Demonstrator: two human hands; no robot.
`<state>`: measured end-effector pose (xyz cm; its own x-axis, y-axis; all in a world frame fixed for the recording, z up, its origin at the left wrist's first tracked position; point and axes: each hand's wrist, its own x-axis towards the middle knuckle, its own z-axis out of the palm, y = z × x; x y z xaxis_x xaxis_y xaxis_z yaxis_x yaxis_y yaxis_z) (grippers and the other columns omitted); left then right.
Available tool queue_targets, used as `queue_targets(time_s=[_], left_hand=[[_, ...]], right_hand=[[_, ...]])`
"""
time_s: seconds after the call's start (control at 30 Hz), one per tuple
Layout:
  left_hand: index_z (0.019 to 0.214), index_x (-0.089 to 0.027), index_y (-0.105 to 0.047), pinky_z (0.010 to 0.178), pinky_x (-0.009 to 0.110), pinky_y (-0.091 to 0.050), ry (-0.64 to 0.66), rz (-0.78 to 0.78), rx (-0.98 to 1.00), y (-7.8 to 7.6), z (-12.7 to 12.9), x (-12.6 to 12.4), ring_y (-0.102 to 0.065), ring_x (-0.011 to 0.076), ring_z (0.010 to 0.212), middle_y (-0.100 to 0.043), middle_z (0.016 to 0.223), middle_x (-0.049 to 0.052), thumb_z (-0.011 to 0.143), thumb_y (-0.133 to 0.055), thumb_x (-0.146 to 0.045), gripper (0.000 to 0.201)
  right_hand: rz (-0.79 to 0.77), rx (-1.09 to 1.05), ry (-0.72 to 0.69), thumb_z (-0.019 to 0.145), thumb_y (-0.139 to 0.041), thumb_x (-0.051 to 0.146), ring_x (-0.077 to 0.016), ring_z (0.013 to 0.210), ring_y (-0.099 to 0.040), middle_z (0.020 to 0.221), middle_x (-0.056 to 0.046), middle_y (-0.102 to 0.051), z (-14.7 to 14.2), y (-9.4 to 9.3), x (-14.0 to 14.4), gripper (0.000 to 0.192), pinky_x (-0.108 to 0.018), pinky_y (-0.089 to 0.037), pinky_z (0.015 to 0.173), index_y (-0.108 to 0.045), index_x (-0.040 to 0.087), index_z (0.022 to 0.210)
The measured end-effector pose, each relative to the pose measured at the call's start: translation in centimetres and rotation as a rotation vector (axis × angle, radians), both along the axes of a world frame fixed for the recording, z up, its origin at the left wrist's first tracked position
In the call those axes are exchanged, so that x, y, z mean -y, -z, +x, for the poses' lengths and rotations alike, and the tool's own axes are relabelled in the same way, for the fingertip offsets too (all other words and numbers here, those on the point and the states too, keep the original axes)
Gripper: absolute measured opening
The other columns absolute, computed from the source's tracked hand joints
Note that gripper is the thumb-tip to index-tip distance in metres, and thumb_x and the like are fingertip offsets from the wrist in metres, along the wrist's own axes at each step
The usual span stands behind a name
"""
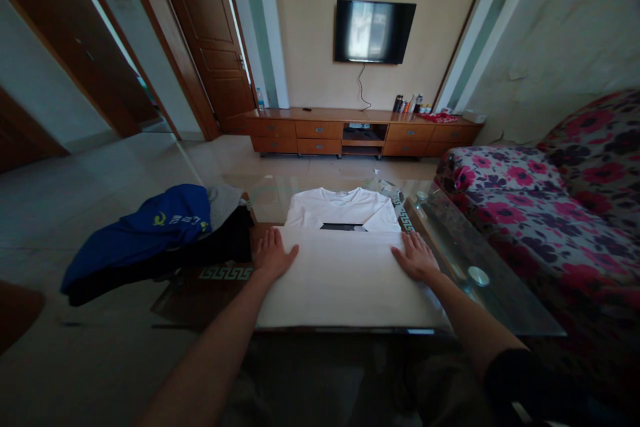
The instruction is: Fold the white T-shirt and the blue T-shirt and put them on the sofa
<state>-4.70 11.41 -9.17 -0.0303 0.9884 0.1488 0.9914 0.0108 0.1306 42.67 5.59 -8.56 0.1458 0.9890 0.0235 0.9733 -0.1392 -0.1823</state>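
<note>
Glass-topped low table (480, 260): I log white cotton T-shirt (345, 260), long axis 12–6; left hand (273, 255) at 9, right hand (415, 257) at 3, equally near, both flat, open, gripping nothing.

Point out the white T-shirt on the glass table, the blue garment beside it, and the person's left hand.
white T-shirt (345, 273), head view, on the folded-up lower panel.
blue garment (150, 230), head view, on its upper blue surface.
left hand (273, 255), head view, on the back of the hand, flat on the shirt's edge.
</note>
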Motion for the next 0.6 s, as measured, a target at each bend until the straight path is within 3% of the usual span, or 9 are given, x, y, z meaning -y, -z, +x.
queue_targets(time_s=[0.1, 0.23, 0.33, 0.43, 0.6], left_hand=[[0.158, -0.003, -0.025, 0.123, 0.051, -0.017, -0.033, 0.001, 0.029, -0.5, 0.2, -0.7, -0.02, 0.0345, 0.154, -0.027, 0.163, 0.024, 0.093, -0.035, -0.062, 0.088], [0.157, -0.002, -0.028, 0.124, 0.048, -0.016, -0.048, 0.03, 0.05, -1.5, -0.3, -3.4, -0.02, 0.0335, 0.154, -0.028, 0.163, 0.024, 0.096, -0.032, -0.057, 0.082], [0.153, -0.005, -0.035, 0.123, 0.046, -0.018, -0.003, 0.032, 0.097, -2.3, -0.6, -6.8, -0.025, 0.0319, 0.153, -0.033, 0.162, 0.022, 0.098, -0.033, -0.052, 0.073], [0.143, -0.007, -0.048, 0.119, 0.045, -0.028, 0.035, -0.015, 0.195, -2.7, -0.4, -10.7, -0.041, 0.0323, 0.144, -0.049, 0.15, 0.023, 0.097, -0.038, -0.045, 0.06], [0.13, -0.012, -0.059, 0.108, 0.038, -0.04, 0.022, -0.053, 0.277, -2.3, 0.8, -16.7, -0.057, 0.0274, 0.127, -0.064, 0.133, 0.019, 0.093, -0.045, -0.028, 0.043]], right_hand=[[-0.007, -0.082, 0.084, 0.094, -0.021, 0.077, -0.0321, 0.155, -0.017, 0.168, -0.013, -0.021, 0.4, -0.5, -1.3, 0.088, -0.056, -0.021, 0.121, -0.03, 0.02, 0.16], [0.088, -0.122, 0.15, 0.097, -0.02, 0.07, -0.0325, 0.155, -0.016, 0.168, -0.017, -0.019, 1.1, -1.5, -4.6, 0.085, -0.052, -0.02, 0.123, -0.029, 0.013, 0.159], [0.138, -0.165, 0.14, 0.1, -0.025, 0.06, -0.0346, 0.152, -0.022, 0.163, -0.023, -0.027, 1.5, -2.2, -7.9, 0.079, -0.049, -0.022, 0.122, -0.036, 0.005, 0.154], [0.142, -0.223, 0.17, 0.098, -0.037, 0.051, -0.0381, 0.145, -0.036, 0.153, -0.028, -0.042, 1.6, -2.7, -11.7, 0.07, -0.05, -0.03, 0.118, -0.044, 0.003, 0.148], [0.12, -0.273, 0.163, 0.092, -0.051, 0.038, -0.0324, 0.122, -0.061, 0.129, -0.02, -0.066, 1.8, -2.6, -17.5, 0.048, -0.042, -0.045, 0.106, -0.064, 0.01, 0.13]])
